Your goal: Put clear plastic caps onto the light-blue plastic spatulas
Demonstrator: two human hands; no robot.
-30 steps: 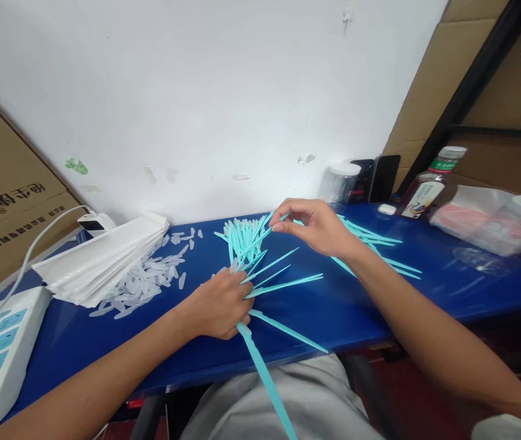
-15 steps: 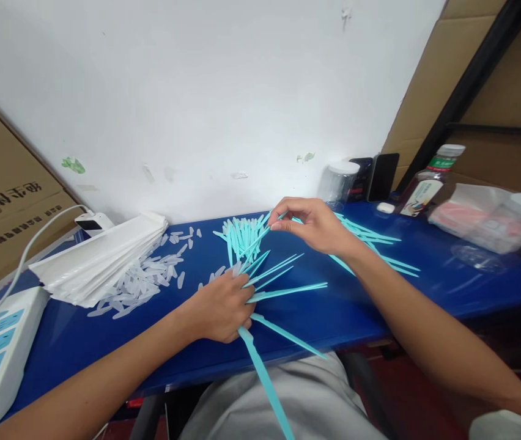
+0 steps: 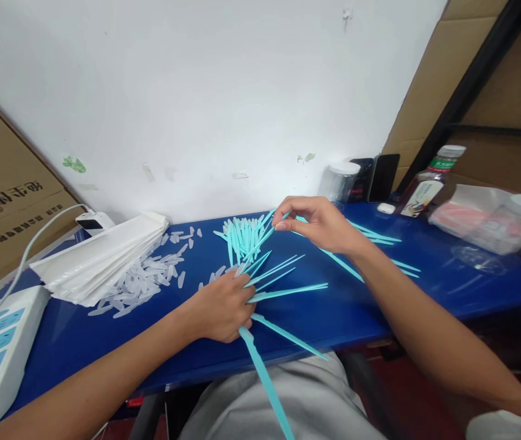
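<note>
At left we see a white, blue-socketed plastic power strip [image 3: 4, 357]; at right, a white-capped bottle [image 3: 429, 184] of dark liquid.

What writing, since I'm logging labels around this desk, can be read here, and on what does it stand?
Cardboard box: a small mark that looks like "®"; the large characters and the smaller line below are too skewed and blurred to read surely.
Bottle: print too small to read.
I can read nothing else.
</note>
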